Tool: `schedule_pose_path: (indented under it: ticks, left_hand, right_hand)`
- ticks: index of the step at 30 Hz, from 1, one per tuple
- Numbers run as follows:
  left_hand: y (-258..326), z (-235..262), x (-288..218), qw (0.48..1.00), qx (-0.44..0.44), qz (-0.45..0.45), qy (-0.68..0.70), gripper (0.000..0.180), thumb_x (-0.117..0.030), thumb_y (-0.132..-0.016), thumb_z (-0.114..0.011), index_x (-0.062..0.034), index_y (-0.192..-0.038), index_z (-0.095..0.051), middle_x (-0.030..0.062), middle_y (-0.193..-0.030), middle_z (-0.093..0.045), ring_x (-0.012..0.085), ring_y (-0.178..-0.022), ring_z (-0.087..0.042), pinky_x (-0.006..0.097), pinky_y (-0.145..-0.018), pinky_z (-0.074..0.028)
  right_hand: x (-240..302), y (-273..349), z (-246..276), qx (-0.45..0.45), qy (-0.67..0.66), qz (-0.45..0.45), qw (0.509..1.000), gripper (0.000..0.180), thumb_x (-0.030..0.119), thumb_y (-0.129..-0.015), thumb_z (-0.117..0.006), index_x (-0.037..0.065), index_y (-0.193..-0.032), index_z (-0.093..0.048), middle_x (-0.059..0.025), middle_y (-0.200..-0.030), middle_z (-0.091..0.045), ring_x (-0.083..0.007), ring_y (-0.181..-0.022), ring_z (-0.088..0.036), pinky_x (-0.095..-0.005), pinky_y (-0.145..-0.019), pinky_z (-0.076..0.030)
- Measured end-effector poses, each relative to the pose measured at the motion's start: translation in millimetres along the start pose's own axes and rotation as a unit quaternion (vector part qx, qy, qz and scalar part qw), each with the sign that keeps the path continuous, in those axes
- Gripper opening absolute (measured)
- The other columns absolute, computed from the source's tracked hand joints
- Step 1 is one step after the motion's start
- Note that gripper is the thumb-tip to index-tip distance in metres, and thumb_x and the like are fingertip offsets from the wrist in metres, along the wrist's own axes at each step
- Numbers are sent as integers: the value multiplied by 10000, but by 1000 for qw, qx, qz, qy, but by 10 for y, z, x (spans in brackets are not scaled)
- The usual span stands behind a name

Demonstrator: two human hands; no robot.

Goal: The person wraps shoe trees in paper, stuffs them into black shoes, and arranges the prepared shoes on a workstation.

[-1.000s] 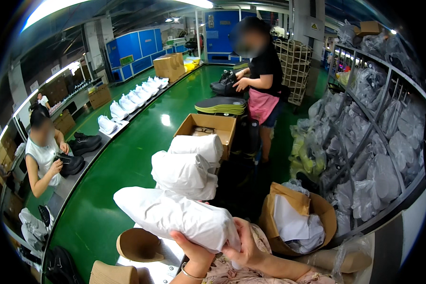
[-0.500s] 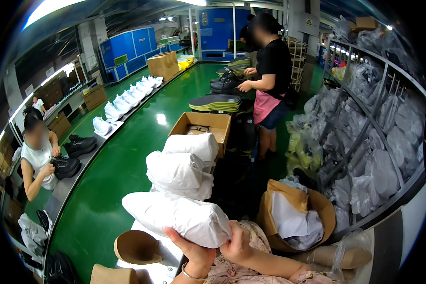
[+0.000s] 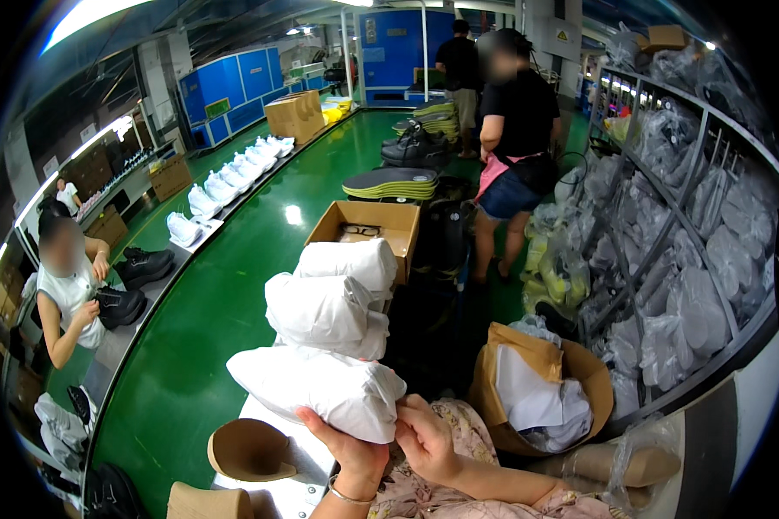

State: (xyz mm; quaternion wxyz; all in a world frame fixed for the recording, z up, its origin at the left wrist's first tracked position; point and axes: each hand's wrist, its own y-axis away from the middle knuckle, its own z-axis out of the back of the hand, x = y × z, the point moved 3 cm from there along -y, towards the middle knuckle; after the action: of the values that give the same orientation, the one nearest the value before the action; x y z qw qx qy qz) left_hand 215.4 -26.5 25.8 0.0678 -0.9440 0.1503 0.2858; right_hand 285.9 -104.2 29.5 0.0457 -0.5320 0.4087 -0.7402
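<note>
A white paper-wrapped bundle, rounded and long, lies across my hands at the near end of the green conveyor belt; what is inside is hidden. My left hand supports it from below, thumb along its near side. At its right end, the bent fingers of my right hand are closed on the paper. Just beyond sit more white wrapped bundles, stacked close together. Left of my left hand, a brown curved shell-like piece rests on a metal surface.
Behind the bundles stands an open cardboard box. White shoes line the belt's far left edge. At right are a carton of paper and a rack of plastic-bagged items. One person handles black shoes; another stands beyond the box.
The bundle has shifted slightly, and my right hand has moved a little left with its fingers more bent. The person beyond the box has stepped back from the black shoes and turned away.
</note>
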Motion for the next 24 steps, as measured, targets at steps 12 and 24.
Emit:
schedule_pose_path:
  ticks: [12, 24]
  left_hand:
    - [-7, 155, -19, 994, -2, -62, -84, 814, -655, -809, -351, -30, -1329, -303, 138, -1257, -468, 279, -1159, -457, 388, -995, -342]
    - [18, 23, 76, 991, 87, 98, 6, 984, -742, -646, -496, 12, -1263, -354, 187, -1156, -504, 309, -1075, -510, 418, -924, -413]
  right_hand:
    - [-204, 11, 9, -33, -506, -344, 790, 186, 9, -829, -566, -24, -1006, -615, -96, -992, -623, -171, -984, -557, -285, -879, -425]
    - [-224, 90, -147, 0, -763, -372, 529, 556, 73, -800, -642, 67, -1294, -386, -56, -1268, -461, -176, -1178, -452, -318, -1001, -375]
